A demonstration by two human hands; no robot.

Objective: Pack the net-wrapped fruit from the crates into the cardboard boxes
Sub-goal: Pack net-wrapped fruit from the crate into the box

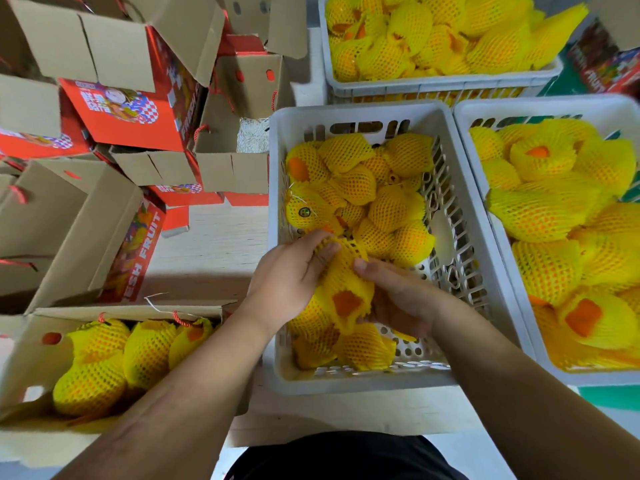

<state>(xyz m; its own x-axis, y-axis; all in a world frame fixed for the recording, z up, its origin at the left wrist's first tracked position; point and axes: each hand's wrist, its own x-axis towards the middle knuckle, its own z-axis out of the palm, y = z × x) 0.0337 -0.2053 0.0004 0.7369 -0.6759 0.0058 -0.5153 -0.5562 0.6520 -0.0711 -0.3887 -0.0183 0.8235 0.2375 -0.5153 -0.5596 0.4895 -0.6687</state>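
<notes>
Both hands hold one net-wrapped fruit (346, 289), orange inside a yellow foam net, over the near end of the middle white crate (277, 174). My left hand (291, 275) grips the fruit's left side and pinches the net's top. My right hand (398, 296) cups its right side and underside. The crate holds several more wrapped fruits (367, 195). At the lower left an open cardboard box (20, 355) contains several wrapped fruits (104, 362).
A second white crate (485, 112) on the right and a third crate (433, 83) behind are full of wrapped fruit. Open red-and-brown cardboard boxes (131, 109) are stacked at the left and back. One box (228, 168) shows white padding inside.
</notes>
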